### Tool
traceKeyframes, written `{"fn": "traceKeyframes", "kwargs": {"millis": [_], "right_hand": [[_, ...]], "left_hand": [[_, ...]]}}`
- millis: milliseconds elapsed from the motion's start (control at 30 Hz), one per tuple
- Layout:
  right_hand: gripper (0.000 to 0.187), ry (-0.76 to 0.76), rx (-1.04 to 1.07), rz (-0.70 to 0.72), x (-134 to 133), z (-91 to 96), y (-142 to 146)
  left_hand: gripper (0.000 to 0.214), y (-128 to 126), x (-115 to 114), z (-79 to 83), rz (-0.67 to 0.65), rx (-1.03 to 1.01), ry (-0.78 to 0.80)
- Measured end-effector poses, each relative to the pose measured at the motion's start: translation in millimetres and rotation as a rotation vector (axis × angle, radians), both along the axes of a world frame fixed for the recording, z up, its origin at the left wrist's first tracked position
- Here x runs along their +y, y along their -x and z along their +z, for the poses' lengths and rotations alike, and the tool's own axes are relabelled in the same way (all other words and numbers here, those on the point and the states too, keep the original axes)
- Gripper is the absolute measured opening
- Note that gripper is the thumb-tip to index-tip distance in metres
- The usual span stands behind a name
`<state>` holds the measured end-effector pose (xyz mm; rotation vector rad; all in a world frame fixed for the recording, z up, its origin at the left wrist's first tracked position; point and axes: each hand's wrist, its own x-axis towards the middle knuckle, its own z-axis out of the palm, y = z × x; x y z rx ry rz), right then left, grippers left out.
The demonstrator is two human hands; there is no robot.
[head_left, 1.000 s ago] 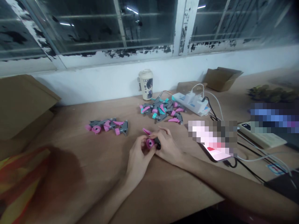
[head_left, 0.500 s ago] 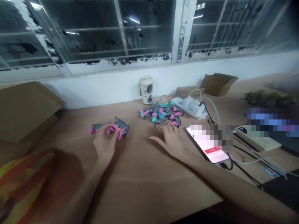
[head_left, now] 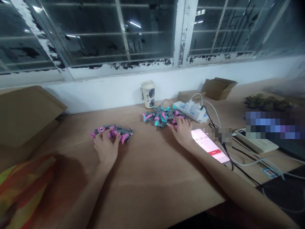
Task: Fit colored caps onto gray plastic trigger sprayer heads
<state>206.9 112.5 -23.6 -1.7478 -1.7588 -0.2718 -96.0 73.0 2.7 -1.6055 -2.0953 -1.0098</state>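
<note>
On the left of the table lies a small group of grey-and-pink plastic pieces (head_left: 124, 135). My left hand (head_left: 106, 148) rests over it, fingers and thumb apart and touching the pink parts. Farther right is a larger heap of similar grey pieces (head_left: 152, 117) with pink and turquoise parts. At this heap's near right edge, my right hand (head_left: 183, 133) has its thumb and fingers around a grey-and-pink plastic piece (head_left: 175, 126). The fingers partly hide that piece, and its exact shape cannot be made out.
Behind the heap stands a paper cup (head_left: 148, 94). A power strip (head_left: 190, 111) with plugs, a lit phone (head_left: 215, 152), cables and a pale power bank (head_left: 257, 141) lie to the right. Cardboard boxes (head_left: 30, 114) (head_left: 219, 88) stand left and back right. Orange-yellow material (head_left: 26, 187) is at front left.
My right hand has moved right and away from me onto the heap, its thumb drawing in. The piece under my left hand now lies flatter among the others. The view has shifted slightly.
</note>
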Motion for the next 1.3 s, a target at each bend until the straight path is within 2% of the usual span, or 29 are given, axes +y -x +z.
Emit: {"fn": "traceKeyframes", "kwargs": {"millis": [100, 200, 367, 533, 733, 867, 1000, 1100, 1167, 1300], "right_hand": [[0.037, 0.117, -0.032, -0.079, 4.3, 9.7, -0.9], [0.034, 0.187, -0.063, -0.104, 11.2, 20.3, -0.4], [0.026, 0.375, -0.145, -0.114, 30.5, 34.4, -3.5], [0.022, 0.527, -0.204, -0.111, 42.5, 45.6, -6.4], [0.044, 0.541, -0.235, -0.143, 23.9, 53.6, -1.0], [0.037, 0.459, -0.236, 0.036, -5.5, 51.7, 9.5], [0.031, 0.333, -0.194, 0.311, -33.3, 48.6, 25.6], [0.027, 0.214, -0.079, 0.552, -45.1, 44.5, 37.8], [0.027, 0.194, -0.014, 0.648, -48.4, 40.2, 44.6], [0.029, 0.211, 0.085, 0.746, -50.3, 29.4, 51.3]], "left_hand": [[0.04, -7.8, -3.1, -1.2, -0.093, 0.032, -0.085], [0.033, -21.6, -9.9, -2.1, -0.248, 0.043, -0.151], [0.022, -51.7, -29.7, -3.2, -0.501, -0.004, -0.165], [0.018, -71.3, -43.9, -9.4, -0.628, -0.06, -0.108], [0.016, -73.4, -46.7, -11.4, -0.684, -0.194, -0.077], [0.014, -74.9, -47.6, -12.0, -0.7, -0.35, 0.095], [0.028, -76.8, -44.2, -14.9, -0.803, -0.74, 0.35], [0.038, -76.5, -40.6, -13.9, -0.85, -0.969, 0.419], [0.039, -75.6, -38.8, -12.1, -0.859, -1.009, 0.427], [0.033, -72.7, -35.7, -10.5, -0.874, -0.999, 0.457]]}}
